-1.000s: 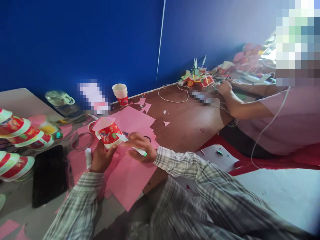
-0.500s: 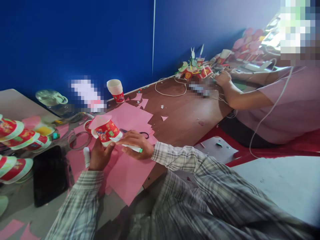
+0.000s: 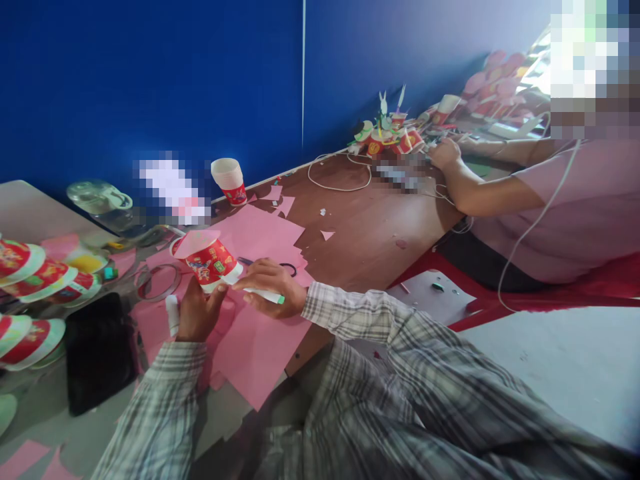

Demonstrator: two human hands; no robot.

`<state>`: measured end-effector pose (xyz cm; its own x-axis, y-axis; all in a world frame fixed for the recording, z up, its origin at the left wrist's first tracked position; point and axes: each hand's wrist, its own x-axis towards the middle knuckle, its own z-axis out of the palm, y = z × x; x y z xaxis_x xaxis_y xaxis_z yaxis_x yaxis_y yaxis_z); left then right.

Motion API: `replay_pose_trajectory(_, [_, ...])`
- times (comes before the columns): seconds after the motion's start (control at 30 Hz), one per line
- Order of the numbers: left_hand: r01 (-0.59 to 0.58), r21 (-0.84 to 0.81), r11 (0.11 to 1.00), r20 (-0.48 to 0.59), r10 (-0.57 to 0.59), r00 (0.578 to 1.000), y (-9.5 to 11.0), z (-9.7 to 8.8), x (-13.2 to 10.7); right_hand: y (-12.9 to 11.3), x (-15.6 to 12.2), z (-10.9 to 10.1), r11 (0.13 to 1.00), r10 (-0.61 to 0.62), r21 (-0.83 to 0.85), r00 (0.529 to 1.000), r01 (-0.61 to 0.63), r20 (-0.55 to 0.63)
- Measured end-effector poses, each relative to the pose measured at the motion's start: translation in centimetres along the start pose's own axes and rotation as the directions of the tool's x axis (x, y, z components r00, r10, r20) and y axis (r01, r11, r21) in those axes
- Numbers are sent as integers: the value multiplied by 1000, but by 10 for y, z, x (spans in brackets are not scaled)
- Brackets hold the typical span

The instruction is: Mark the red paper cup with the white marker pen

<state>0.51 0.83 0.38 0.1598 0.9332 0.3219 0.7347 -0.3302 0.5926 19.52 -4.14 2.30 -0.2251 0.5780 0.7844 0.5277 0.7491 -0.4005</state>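
Note:
My left hand [image 3: 199, 310] grips a red printed paper cup [image 3: 213, 261] from below, its thumb near the white edge. The cup is tilted, and a pink paper piece [image 3: 197, 243] sits against its upper end. In the fingers of my right hand [image 3: 273, 283] is a white pen-like tube with a green end [image 3: 273, 296]. Its front end points at the cup's white edge; I cannot tell whether it touches. Beside my left hand shows a short white cylinder [image 3: 173, 313]. Pink paper sheets [image 3: 260, 363] lie under both hands.
Stacked paper cups [image 3: 229, 180] stand by the blue wall. At left are decorated cups [image 3: 50, 277], a tape roll [image 3: 157, 281], a black tablet-like slab [image 3: 100, 353] and a clear jug [image 3: 100, 200]. Scissors [image 3: 287, 268] lie beyond my right hand. A co-worker's hands [image 3: 445, 153] work at right.
The cup has turned slightly in my left hand, and its upper end has shifted left. Both hands keep nearly the same place. The whole view has shifted a little.

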Motion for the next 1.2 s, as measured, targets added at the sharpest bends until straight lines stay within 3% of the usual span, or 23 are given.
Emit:
replay_pose_trajectory(0.2, [11, -31, 999, 13, -11, 1000, 0, 1, 1, 2, 0, 1, 1000, -14, 11, 999, 14, 42])
replay_pose_trajectory(0.43, [17, -19, 1000, 10, -16, 1000, 2, -1, 1, 0, 2, 0, 1000, -11, 13, 1000, 11, -22])
replay_pose_trajectory(0.73, [34, -3, 999, 8, -34, 999, 1, 1, 0, 1, 1, -1, 996, -11, 87, 1000, 9, 26])
replay_pose_trajectory(1.2, [3, -12, 1000, 8, -3, 1000, 6, -1, 1, -3, 6, -4, 999, -51, 16, 998, 51, -23])
